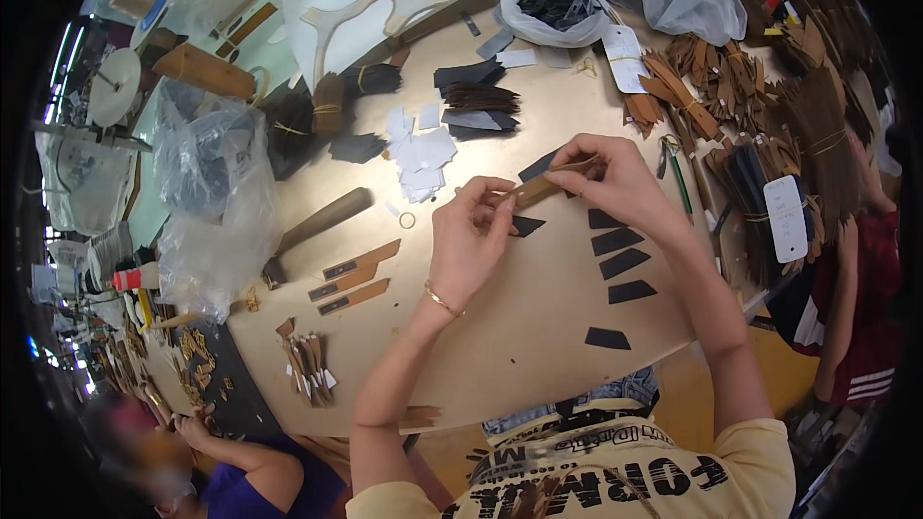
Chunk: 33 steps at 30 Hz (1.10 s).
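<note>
Between my two hands is a brown leather strip (536, 192), held raised over the table. My left hand (473, 231) pinches its left end, and my right hand (608, 178) grips the other end. Dark pieces show just behind and below the strip, partly hidden by my fingers. Several black slanted patches (623, 263) lie in a column beside my right forearm. Left of my left hand rest brown strips (358, 303) that each carry a dark patch. A small ring-shaped item (408, 220) is near my left wrist.
A hammer (322, 226) lies at left, with a bundle of tagged strips (308, 368) nearer me. White paper pieces (423, 156) and dark stacks (478, 101) are beyond my hands. A bag of black pieces (553, 8) stands at the back. Co-workers sit on both sides.
</note>
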Motion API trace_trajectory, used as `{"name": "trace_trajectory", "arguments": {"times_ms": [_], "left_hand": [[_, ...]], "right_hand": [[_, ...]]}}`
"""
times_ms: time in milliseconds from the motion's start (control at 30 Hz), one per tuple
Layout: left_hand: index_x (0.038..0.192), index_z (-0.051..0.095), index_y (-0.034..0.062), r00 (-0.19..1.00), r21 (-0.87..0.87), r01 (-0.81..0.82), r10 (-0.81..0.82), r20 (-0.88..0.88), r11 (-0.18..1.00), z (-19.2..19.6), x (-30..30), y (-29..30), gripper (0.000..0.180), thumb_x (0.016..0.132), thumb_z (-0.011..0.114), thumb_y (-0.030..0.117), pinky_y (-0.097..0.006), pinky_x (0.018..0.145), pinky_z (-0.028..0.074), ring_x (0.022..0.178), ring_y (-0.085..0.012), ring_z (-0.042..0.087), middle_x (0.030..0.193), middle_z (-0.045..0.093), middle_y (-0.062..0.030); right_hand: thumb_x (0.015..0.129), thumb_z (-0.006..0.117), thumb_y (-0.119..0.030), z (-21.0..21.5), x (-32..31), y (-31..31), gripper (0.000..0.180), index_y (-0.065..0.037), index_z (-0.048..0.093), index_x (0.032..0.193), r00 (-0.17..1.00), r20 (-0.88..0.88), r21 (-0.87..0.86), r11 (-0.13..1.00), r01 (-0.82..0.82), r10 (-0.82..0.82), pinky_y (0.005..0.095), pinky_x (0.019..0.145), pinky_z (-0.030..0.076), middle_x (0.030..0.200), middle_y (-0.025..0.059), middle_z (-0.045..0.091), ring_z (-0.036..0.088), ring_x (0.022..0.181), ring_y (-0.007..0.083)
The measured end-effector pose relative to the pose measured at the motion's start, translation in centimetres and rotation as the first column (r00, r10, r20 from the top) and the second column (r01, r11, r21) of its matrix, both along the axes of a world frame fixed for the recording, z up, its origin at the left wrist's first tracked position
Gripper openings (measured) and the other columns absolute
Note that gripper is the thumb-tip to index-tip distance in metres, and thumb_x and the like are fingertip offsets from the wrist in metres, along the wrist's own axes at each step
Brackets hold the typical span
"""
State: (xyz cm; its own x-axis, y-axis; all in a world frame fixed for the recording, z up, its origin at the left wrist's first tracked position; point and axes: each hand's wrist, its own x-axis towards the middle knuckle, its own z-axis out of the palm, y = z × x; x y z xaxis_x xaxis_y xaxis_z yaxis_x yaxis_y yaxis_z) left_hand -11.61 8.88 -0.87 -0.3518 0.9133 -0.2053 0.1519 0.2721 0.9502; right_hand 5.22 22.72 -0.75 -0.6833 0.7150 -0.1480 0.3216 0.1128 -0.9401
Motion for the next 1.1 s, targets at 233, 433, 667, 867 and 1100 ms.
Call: {"name": "trace_trajectory", "arguments": {"times_ms": [233, 433, 667, 867, 1100], "left_hand": [[0.103, 0.066, -0.0041, 0.994, -0.047, 0.001, -0.006, -0.108, 0.999, -1.0, -0.5, 1.2, 0.012, 0.092, 0.062, 0.001, -0.021, 0.056, 0.045, 0.061, -0.0064, 0.056, 0.081, 0.067, -0.0064], [0.106, 0.072, -0.0012, 0.97, -0.033, 0.009, -0.017, -0.244, 0.999, -0.6, -0.5, 0.9, 0.019, 0.09, 0.062, -0.003, -0.023, 0.06, 0.045, 0.064, -0.0079, 0.054, 0.077, 0.065, -0.0053], [0.108, 0.074, 0.0023, 0.948, -0.037, 0.041, -0.051, -0.315, 0.998, -0.6, -0.7, 1.0, 0.025, 0.088, 0.061, -0.005, -0.024, 0.061, 0.045, 0.066, -0.01, 0.054, 0.074, 0.062, -0.0054], [0.111, 0.074, 0.0041, 0.959, -0.01, 0.041, -0.042, -0.28, 0.999, -0.6, -0.4, 1.1, 0.028, 0.088, 0.061, -0.006, -0.024, 0.06, 0.044, 0.065, -0.0101, 0.053, 0.076, 0.061, -0.0047], [0.112, 0.074, 0.0042, 0.95, -0.003, 0.059, -0.057, -0.306, 0.998, -0.7, -0.4, 1.2, 0.029, 0.088, 0.061, -0.006, -0.023, 0.058, 0.043, 0.063, -0.0089, 0.051, 0.077, 0.059, -0.0044]], "right_hand": [[0.086, 0.074, -0.009, -0.5, -1.3, 1.1, 0.015, 0.002, 0.068, 0.095, 0.994, 0.104, 0.016, 0.999, -0.038, 0.036, 0.0241, 0.059, 0.047, 0.078, 0.0032, 0.069, 0.06, 0.066, 0.006], [0.085, 0.076, -0.01, -0.8, -1.5, 1.1, 0.018, 0.002, 0.068, 0.095, 0.996, 0.077, 0.12, 0.991, -0.062, 0.053, 0.0238, 0.056, 0.047, 0.076, 0.0039, 0.069, 0.06, 0.062, 0.0067], [0.084, 0.076, -0.006, -1.4, -1.8, 0.9, 0.015, 0.002, 0.068, 0.094, 0.997, 0.068, 0.143, 0.988, -0.051, 0.042, 0.0233, 0.055, 0.046, 0.074, 0.0036, 0.068, 0.059, 0.061, 0.0067], [0.085, 0.074, -0.005, -1.1, -1.7, 0.9, 0.013, 0.002, 0.065, 0.091, 0.997, 0.06, 0.116, 0.992, -0.048, 0.041, 0.0237, 0.054, 0.044, 0.071, 0.0038, 0.065, 0.057, 0.06, 0.0073], [0.085, 0.073, -0.005, -0.9, -1.8, 0.9, 0.013, 0.003, 0.064, 0.09, 0.997, 0.069, 0.127, 0.991, -0.051, 0.042, 0.0243, 0.054, 0.044, 0.071, 0.0046, 0.064, 0.056, 0.059, 0.0086]]}}
